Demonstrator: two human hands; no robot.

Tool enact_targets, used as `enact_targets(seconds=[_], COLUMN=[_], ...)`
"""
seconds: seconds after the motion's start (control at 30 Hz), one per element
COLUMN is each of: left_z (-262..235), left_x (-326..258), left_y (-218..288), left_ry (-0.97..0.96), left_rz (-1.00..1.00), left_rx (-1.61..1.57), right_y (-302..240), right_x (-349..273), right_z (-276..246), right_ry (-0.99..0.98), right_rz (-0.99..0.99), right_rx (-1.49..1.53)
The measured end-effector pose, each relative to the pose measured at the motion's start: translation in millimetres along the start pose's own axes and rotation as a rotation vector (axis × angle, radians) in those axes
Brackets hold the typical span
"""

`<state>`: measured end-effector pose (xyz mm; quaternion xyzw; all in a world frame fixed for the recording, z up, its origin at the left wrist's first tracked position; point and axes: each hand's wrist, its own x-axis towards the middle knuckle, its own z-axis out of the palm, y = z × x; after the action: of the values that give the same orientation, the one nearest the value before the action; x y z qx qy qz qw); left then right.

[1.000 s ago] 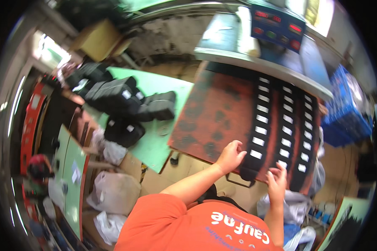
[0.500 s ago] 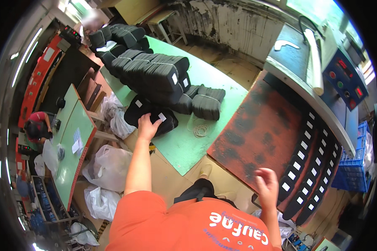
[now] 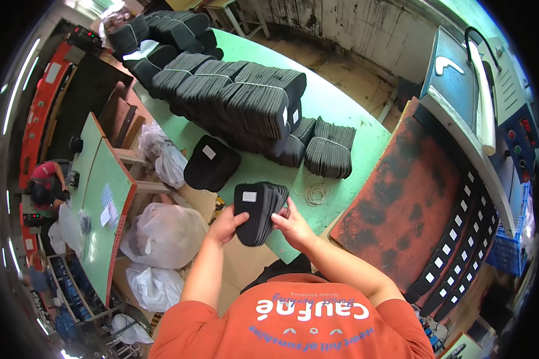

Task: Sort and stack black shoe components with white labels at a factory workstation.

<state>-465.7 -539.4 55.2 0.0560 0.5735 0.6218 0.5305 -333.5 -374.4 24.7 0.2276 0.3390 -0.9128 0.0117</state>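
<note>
A small fanned stack of black tapered pads [image 3: 260,218], the front one bearing a white label, is held upright between my hands above the near end of the green table. My left hand [image 3: 226,224] grips its left edge with the thumb on the front. On its right edge, my right hand [image 3: 291,224] pinches the fanned layers. Another pile of black pads [image 3: 212,170], also white-labelled, lies flat on the table just beyond. Tied bundles of the same pads [image 3: 239,90] stand in a long row behind it, with smaller tied bundles [image 3: 329,146] to their right.
Loose pale string [image 3: 317,192] lies coiled on the green table [image 3: 365,122]. At right, overlapping labelled black pieces [image 3: 455,251] line a reddish press bed [image 3: 395,197] beside a machine with a control panel [image 3: 518,140]. Plastic bags [image 3: 161,236] and another person [image 3: 47,185] are left.
My left hand has come nearer with a stack lifted from the table pile. My right hand has moved in from the press side onto that stack. The view has shifted slightly.
</note>
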Motion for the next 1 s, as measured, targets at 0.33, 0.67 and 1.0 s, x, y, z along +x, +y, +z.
enact_targets(seconds=[0.33,0.67,1.0], left_z=[107.5,218.9,345.2], left_x=[-5.1,74.4,48.4], left_y=[26.9,51.3,24.4], left_ry=[0.012,-0.299,-0.236], left_rz=[0.204,0.18,0.684], left_rx=[0.001,-0.085,1.047], right_y=[-83.4,-132.7,-119.2], right_x=[-43.7,-177.4,-266.4], right_z=[0.3,-98.4,-153.1], right_ry=[0.071,-0.01,-0.045], right_rz=[-0.276,-0.469,-0.657], right_rx=[-0.074,0.573,0.715])
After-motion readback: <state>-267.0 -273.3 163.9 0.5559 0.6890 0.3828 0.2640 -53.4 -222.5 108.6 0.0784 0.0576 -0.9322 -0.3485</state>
